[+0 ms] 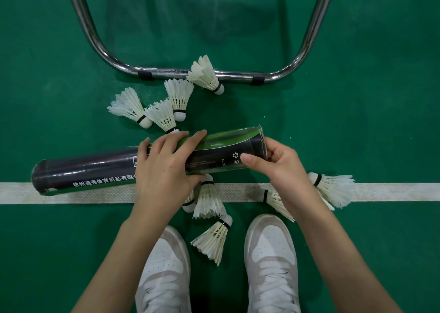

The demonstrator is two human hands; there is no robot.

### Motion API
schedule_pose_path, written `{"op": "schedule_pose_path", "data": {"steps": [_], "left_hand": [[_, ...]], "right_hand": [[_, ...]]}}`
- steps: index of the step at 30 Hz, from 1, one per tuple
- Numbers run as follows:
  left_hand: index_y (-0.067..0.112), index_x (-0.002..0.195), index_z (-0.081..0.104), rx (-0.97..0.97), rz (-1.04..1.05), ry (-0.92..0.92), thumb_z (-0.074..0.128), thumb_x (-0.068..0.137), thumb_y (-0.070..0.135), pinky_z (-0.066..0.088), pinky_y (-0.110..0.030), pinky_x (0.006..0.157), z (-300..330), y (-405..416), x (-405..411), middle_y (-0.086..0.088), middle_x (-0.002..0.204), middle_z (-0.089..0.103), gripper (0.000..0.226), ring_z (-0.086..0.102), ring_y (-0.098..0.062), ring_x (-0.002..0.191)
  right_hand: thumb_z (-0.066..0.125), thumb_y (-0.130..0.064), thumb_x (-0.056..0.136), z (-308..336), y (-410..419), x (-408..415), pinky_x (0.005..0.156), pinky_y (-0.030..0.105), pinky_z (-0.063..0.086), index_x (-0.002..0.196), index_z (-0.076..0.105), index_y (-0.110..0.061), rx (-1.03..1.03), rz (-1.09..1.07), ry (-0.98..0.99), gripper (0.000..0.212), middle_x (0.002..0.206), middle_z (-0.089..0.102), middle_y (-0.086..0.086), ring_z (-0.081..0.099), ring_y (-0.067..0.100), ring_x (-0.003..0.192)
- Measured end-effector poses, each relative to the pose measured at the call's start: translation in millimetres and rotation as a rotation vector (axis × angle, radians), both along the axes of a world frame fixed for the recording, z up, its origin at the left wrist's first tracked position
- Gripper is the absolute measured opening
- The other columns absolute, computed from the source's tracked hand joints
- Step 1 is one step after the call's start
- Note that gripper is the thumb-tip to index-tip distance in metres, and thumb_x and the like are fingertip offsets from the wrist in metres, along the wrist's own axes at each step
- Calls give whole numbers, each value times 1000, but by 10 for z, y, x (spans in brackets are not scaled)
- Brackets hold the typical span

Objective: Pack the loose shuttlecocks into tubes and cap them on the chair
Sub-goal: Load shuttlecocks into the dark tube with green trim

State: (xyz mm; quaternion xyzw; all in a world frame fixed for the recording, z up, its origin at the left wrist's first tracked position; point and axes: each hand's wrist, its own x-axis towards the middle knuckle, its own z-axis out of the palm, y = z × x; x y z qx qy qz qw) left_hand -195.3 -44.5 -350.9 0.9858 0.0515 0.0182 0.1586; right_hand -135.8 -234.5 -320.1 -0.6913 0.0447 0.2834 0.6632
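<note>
I hold a dark tube with green trim (221, 153) level above the green floor. My left hand (164, 167) grips its middle and my right hand (278, 167) holds its right end. A second dark tube (83, 170) lies on the floor to the left, partly behind my left hand. Several white feather shuttlecocks lie loose: a cluster (164, 108) above the tubes, one (204, 74) against the chair frame, some (209, 200) under my hands, one (212, 241) between my shoes, two (333, 189) at the right. No cap shows.
The chrome tubular chair base (233, 75) curves across the top of the view. A white court line (71, 193) runs left to right under the tubes. My two white shoes (271, 253) stand at the bottom.
</note>
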Motion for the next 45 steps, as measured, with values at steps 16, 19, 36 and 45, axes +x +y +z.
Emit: {"op": "schedule_pose_path", "data": {"steps": [16, 19, 36, 45], "left_hand": [[27, 133, 50, -3, -23, -58, 86, 56, 40, 39, -52, 93, -26, -39, -9, -6, 121, 60, 85, 56, -31, 109], [27, 133, 50, -3, -29, -54, 86, 57, 40, 39, -51, 93, -28, -39, -19, -5, 121, 60, 85, 56, -31, 109], [25, 134, 50, -22, -55, -57, 88, 56, 35, 37, -51, 92, 3, -165, 38, -10, 121, 61, 87, 56, -34, 109], [22, 133, 51, -37, -90, -55, 88, 55, 32, 37, -49, 91, 3, -255, 74, -13, 120, 61, 87, 56, -35, 107]], "right_hand": [[60, 2, 83, 73, -107, 165, 80, 11, 46, 121, 51, -9, 19, 202, 70, 41, 109, 68, -2, 64, 7, 100], [61, 0, 83, 69, -112, 141, 80, 11, 46, 122, 51, -11, 10, 202, 59, 41, 109, 68, -4, 64, 6, 100], [68, 1, 78, -126, -1059, -163, 76, 13, 47, 84, 60, -23, -487, -306, -264, 26, 86, 66, -6, 61, 1, 77], [74, -14, 76, -365, -1546, -273, 85, 35, 45, 106, 55, -18, -848, -458, -184, 36, 109, 56, 0, 52, 19, 98]]}}
